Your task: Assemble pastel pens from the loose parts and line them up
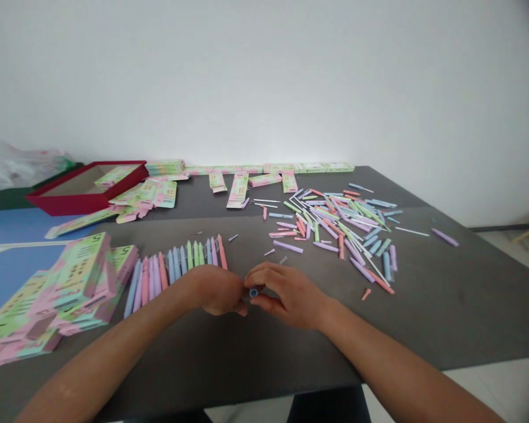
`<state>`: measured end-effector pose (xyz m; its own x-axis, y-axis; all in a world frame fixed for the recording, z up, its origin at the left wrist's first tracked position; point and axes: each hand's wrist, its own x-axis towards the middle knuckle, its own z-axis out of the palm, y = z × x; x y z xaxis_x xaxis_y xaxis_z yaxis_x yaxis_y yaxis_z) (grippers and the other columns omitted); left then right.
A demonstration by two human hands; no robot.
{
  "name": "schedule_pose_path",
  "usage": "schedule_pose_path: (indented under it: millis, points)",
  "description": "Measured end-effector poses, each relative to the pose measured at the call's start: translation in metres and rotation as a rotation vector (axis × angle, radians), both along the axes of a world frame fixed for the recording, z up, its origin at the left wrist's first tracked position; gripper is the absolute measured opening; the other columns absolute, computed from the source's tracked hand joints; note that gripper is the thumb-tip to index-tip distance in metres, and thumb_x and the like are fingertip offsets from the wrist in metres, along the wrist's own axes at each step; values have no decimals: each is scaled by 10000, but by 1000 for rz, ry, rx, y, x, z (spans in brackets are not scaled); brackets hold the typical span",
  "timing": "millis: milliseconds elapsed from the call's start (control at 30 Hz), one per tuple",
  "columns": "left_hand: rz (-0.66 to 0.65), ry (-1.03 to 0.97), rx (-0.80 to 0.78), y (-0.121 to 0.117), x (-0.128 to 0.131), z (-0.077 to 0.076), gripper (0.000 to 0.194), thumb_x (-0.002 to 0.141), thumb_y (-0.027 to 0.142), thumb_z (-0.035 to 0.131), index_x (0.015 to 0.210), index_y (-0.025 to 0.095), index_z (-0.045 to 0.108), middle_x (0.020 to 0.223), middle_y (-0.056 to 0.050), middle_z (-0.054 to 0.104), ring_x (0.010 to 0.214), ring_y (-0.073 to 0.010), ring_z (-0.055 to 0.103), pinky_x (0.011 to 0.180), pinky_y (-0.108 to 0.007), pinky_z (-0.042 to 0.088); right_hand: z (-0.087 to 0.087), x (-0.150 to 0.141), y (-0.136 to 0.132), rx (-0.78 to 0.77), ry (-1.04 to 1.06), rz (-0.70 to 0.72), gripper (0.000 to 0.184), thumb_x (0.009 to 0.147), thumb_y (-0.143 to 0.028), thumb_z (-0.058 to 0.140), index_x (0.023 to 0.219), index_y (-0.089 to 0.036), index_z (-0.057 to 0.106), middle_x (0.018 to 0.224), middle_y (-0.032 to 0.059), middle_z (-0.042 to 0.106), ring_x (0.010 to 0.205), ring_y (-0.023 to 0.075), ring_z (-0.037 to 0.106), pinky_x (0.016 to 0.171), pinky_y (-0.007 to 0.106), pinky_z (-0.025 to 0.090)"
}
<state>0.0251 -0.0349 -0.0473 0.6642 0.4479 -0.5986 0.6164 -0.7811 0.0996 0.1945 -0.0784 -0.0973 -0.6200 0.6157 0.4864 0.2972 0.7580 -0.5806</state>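
My left hand (216,289) and my right hand (288,295) meet above the dark grey table (264,346), both closed around a small blue stick (253,292). Only its round blue end shows, and the fingers hide the rest. Just beyond my hands lies a row of pastel sticks (174,273) in blue, pink, green and lilac, side by side. A loose heap of similar sticks (330,226) is scattered to the right. Left of the row rises a stack of pink-and-green printed cardboard boxes (74,288) marked with a 5.
A red box (86,189) stands at the far left, with flat printed cards (143,194) nearby. More cards line the back edge of the table beneath a white wall (264,76). A plastic bag (17,164) lies far left. The table's right and front edges drop to a pale floor.
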Motion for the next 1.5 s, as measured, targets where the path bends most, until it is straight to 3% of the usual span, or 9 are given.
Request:
schedule_pose_path:
  millis: [100,233,400,500,700,867,967,1400,1500]
  points:
    - [-33,157,28,-3,5,6,282,848,338,502,945,174,711,834,-109,724,729,-260,660,599,-307,481,-1,-1,-1,-29,20,-8,226,864,-203,501,1089,-193,487,1048,82,582,953,156,547,818,288,452]
    - [-13,126,14,-5,5,9,351,835,325,530,1137,175,629,838,-120,725,720,-265,666,617,-313,481,2,3,0,-63,67,-59,177,860,-173,480,1028,-205,527,982,59,590,904,149,554,800,280,442]
    - [-10,132,9,-7,5,13,602,853,323,517,1408,182,330,965,-168,708,817,-295,667,639,-325,476,1,22,20,-231,504,-445,198,879,-305,468,1062,-234,489,813,0,562,714,129,539,654,257,426]
    - [-16,169,-7,-9,7,15,600,866,330,502,1416,187,308,1008,-175,696,888,-296,656,653,-308,473,-11,31,37,-332,614,-402,259,823,-301,549,1055,-228,460,669,-55,485,578,97,465,543,218,372]
    - [-11,181,3,-12,8,18,596,875,340,495,1421,210,294,1040,-184,684,903,-319,651,664,-344,486,-26,33,54,-488,800,-424,187,773,-287,602,915,-204,512,594,-76,490,502,67,448,479,184,357]
    - [-7,174,-12,-14,8,16,609,868,338,505,1422,203,291,1040,-198,681,904,-335,646,673,-374,493,-26,36,61,-890,1089,-427,172,724,-268,645,807,-174,527,545,-59,544,404,51,439,391,162,364]
    - [10,188,1,-15,9,16,602,861,332,515,1415,215,308,1034,-197,683,878,-337,653,673,-387,494,-28,41,62,-1037,1166,-398,142,731,-222,647,728,-164,516,503,-52,536,389,50,453,390,157,382]
    - [5,212,-6,-17,12,8,560,864,328,503,1392,203,365,1107,-196,653,943,-335,632,709,-392,503,-27,41,59,-1212,1271,-322,57,792,-148,551,737,-143,542,492,-35,526,410,61,480,398,156,388]
    - [-5,214,-3,-17,12,6,557,862,331,510,1384,187,381,1083,-205,661,926,-339,639,702,-397,507,-24,42,58,-1145,1235,-354,46,775,-170,582,761,-142,548,497,-45,515,403,55,457,392,153,378]
